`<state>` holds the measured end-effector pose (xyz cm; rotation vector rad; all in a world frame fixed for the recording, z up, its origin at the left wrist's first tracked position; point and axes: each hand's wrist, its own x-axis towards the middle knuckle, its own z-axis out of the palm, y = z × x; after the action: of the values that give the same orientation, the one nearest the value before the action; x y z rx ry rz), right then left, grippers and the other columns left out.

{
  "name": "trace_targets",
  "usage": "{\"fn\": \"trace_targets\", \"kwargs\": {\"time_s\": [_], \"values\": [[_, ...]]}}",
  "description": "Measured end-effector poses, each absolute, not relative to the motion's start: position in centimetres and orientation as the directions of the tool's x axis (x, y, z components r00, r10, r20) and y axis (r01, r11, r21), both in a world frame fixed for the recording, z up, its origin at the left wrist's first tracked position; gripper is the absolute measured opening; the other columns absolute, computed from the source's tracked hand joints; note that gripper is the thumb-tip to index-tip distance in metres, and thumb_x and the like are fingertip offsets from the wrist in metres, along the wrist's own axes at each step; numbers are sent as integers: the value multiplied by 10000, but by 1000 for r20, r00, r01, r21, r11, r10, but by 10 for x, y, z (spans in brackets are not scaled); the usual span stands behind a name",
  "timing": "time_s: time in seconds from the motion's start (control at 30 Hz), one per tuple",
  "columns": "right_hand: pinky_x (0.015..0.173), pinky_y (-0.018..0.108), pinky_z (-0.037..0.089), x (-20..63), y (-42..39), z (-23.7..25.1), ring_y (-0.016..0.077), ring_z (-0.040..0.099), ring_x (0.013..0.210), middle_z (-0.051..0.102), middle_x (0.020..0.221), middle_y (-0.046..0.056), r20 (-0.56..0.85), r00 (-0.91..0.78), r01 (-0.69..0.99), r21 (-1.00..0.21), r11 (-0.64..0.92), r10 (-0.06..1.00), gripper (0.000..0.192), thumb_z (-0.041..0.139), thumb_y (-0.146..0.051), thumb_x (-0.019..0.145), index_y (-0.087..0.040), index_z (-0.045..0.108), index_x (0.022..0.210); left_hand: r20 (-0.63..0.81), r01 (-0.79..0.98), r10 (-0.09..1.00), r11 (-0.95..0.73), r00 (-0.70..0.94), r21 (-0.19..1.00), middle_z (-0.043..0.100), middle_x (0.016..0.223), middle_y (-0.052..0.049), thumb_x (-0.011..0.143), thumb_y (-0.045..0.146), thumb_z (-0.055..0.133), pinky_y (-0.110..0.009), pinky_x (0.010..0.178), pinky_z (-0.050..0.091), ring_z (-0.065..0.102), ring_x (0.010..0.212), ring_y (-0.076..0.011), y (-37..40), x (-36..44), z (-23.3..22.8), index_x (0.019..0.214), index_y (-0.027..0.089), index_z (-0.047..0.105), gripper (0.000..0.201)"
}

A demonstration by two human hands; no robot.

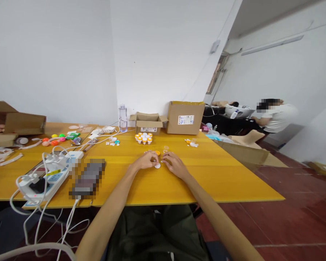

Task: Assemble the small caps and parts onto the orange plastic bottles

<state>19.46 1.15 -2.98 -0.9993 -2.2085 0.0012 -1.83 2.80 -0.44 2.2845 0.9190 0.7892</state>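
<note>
My left hand (148, 160) is closed over the table, thumb and forefinger brought together; what they pinch is too small to make out. A white disc (157, 165) lies just under its fingertips. Facing it, my right hand (174, 164) has bent fingers closed at a small white piece (162, 161). Behind the left fingers shows an orange ring-shaped part (158, 153). Beyond the right hand is a clear round piece (166, 148). A cluster of small white-and-orange capped containers (144, 138) stands farther back.
An open carton (148, 123), a closed carton (185, 119) and a water bottle (123, 119) stand along the wall. Loose small parts lie at right (191, 143) and left (113, 141). A phone (89, 177) and a power strip (54, 177) with cables occupy the left. A person (278, 116) sits far right.
</note>
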Motion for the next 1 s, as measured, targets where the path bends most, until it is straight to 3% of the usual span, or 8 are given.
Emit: {"fn": "trace_targets", "kwargs": {"time_s": [0.3, 0.77, 1.0], "values": [[870, 375, 527, 192, 10, -28, 217, 637, 950, 672, 1022, 72, 583, -485, 658, -247, 711, 651, 156, 537, -206, 945, -247, 681, 904, 324, 435, 752, -616, 574, 657, 669, 932, -37, 731, 204, 707, -372, 978, 436, 592, 984, -223, 19, -24, 7, 745, 213, 701, 18], [868, 385, 524, 191, 13, -30, 219, 636, 959, 671, 1023, 78, 582, -511, 639, -234, 733, 632, 203, 492, -187, 962, -243, 682, 914, 234, 596, 800, -576, 553, 560, 622, 1117, -52, 721, 247, 733, -443, 1045, 374, 527, 1146, -286, 3, -28, 9, 974, 249, 654, 264], [865, 392, 528, 191, 11, -29, 220, 640, 971, 673, 1034, 80, 586, -512, 629, -242, 739, 628, 174, 517, -178, 951, -237, 658, 869, 296, 622, 823, -562, 484, 545, 597, 1132, -50, 749, 283, 721, -440, 1034, 384, 507, 1144, -286, -7, -24, 1, 1000, 258, 639, 265]]}}
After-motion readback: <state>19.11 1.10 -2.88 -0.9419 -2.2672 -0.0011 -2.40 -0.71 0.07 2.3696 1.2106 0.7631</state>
